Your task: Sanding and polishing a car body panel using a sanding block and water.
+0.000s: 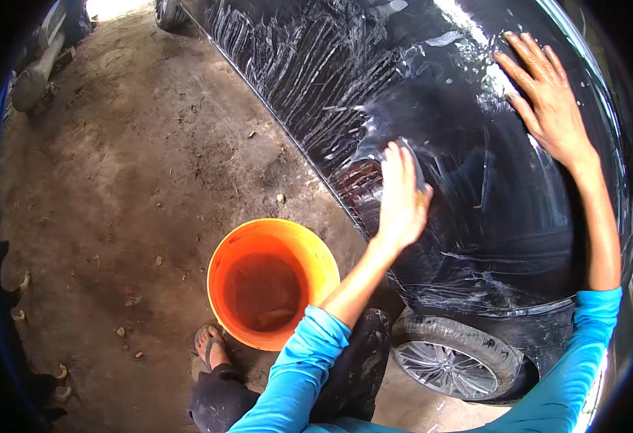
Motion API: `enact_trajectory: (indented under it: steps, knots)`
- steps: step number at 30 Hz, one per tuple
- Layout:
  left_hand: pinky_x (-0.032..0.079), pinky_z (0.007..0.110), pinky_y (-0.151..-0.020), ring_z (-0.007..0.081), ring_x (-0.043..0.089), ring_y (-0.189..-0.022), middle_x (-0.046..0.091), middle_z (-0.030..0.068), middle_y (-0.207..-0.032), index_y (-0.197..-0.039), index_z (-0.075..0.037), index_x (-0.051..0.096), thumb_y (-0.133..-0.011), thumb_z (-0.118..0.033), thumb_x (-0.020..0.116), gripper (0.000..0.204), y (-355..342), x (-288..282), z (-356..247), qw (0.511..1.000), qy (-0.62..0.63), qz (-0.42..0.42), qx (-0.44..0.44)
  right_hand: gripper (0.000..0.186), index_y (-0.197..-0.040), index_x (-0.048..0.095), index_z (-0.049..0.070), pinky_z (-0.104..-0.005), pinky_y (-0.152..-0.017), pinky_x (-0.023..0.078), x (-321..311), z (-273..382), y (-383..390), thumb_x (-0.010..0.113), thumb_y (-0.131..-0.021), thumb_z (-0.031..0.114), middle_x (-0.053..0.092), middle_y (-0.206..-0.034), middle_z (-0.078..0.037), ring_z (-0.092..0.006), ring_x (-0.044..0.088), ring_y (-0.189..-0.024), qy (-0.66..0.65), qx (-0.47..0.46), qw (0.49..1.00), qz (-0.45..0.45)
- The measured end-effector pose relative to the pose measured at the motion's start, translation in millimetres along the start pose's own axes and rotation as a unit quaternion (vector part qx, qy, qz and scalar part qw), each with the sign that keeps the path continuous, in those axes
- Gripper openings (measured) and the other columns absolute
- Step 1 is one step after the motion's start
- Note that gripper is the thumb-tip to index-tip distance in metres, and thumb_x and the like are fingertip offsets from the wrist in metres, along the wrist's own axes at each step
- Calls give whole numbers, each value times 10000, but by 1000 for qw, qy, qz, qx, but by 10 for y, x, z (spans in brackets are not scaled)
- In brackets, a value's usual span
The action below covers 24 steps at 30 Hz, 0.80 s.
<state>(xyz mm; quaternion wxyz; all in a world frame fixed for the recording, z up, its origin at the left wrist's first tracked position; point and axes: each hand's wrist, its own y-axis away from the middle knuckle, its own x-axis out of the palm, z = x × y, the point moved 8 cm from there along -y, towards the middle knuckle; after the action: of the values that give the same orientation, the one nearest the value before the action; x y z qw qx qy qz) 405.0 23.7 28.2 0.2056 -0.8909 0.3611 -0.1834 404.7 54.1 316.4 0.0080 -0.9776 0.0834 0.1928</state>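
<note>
My left hand (403, 206) presses a thin grey pad (414, 164) against the side of a black car (475, 187). Its fingers lie together over the pad, which is mostly covered, so I cannot tell its exact kind. Around it the paint is wet, with whitish streaks and runs down to the lower edge. Higher up on the panel rests my right hand (546, 101), flat with fingers spread, holding nothing. An orange bucket (219, 289) with murky brownish water stands on the ground beside my left forearm.
A car wheel (450, 361) with a silver rim sits close to my legs. My sandalled foot (212, 348) is next to the bucket. Small stones dot the brown dirt floor (129, 187). Another wheel (170, 13) shows at the far end.
</note>
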Motion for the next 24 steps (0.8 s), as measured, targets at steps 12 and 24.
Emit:
enact_trajectory:
  steps: [12,24]
  knots:
    - [48,437,-1228,388,57,-1510,74,275,-1611,-1543,49,85,-958,-111,470,718,-803,-336,515,989,-56,-137,6,597,-1510,397,207,-451,-1242,73,124,138,-95,544,-932,228,270,-1612,-39,-221,219,-1496,100,-15,993,56]
    - [55,414,-1230,357,68,-1514,90,247,-1619,-1537,53,127,-1009,-157,428,644,-900,-447,601,985,-38,-171,-4,624,-1522,372,218,-458,-1240,68,186,178,-150,555,-925,208,252,-1619,-36,-220,201,-1502,133,-7,990,57]
